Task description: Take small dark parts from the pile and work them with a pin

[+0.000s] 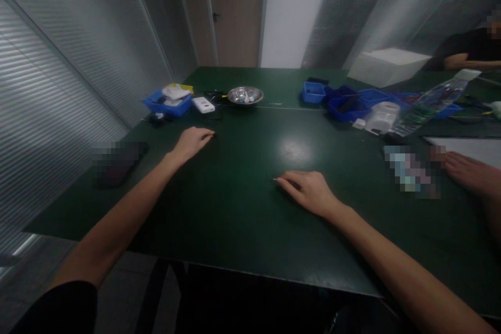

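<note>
My left hand (191,142) rests over the left part of the green table (235,229), its thumb and fingers pinched together. A tiny dark thing seems to show at those fingertips, too small to name. Nearer the middle, my right hand (307,188) lies low over the tabletop, also in a pinch. From its fingertips pokes a small, thin, pale tip (274,179) whose kind I cannot make out. Beyond my left hand are a white box-shaped device (204,105) and a shiny metal bowl (245,96) with small pale pieces inside.
A filled blue tray (168,103) stands at the back left, and a dark blurred object (119,166) lies at the left edge. Several blue bins (313,93), a clear plastic bottle (434,104) and a white box (387,66) occupy the right. Another person's hand (472,172) rests at far right.
</note>
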Demonstrator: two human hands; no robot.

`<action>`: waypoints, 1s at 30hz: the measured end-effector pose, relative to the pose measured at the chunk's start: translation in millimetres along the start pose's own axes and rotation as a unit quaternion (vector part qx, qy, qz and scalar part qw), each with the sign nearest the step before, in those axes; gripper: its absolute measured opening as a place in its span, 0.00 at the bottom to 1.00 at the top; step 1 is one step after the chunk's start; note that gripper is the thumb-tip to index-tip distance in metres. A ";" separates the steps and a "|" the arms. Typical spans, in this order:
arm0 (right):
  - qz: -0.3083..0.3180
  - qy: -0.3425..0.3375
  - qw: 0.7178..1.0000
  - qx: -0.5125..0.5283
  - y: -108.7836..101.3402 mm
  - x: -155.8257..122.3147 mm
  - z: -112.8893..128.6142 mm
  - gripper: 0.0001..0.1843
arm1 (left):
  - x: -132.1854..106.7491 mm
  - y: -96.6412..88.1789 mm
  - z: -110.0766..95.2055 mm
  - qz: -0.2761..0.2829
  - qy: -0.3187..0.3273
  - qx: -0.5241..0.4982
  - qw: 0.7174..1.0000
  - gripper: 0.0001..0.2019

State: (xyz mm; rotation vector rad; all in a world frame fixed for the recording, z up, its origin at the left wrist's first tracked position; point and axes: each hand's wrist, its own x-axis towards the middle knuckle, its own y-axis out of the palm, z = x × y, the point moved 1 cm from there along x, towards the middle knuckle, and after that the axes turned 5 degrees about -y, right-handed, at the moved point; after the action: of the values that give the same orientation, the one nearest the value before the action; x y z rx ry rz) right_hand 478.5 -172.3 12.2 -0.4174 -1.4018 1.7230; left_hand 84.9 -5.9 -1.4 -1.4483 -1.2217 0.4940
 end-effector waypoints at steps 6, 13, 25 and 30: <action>-0.015 0.007 1.000 0.000 0.1 -1.7 0.8 0.19 | -20.3 23.0 -139.7 0.135 0.210 -0.127 0.960 0.11; -0.014 -0.003 1.000 0.011 -3.4 -4.0 0.7 0.18 | -47.0 35.8 -194.6 0.139 0.147 -0.274 0.940 0.10; 0.006 -0.008 1.000 -0.030 -7.4 -4.4 -1.8 0.17 | -51.4 40.9 -192.6 0.137 0.135 -0.293 0.937 0.21; 0.012 -0.009 0.999 -0.033 -6.8 -4.3 -1.1 0.18 | -51.8 40.1 -194.2 0.150 0.135 -0.274 0.940 0.22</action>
State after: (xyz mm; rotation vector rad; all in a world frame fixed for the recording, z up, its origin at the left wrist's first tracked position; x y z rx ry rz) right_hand 484.5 -174.9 17.0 -0.4573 -1.4744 1.7062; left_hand 243.7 -135.5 2.1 -2.1202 -0.9552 0.1419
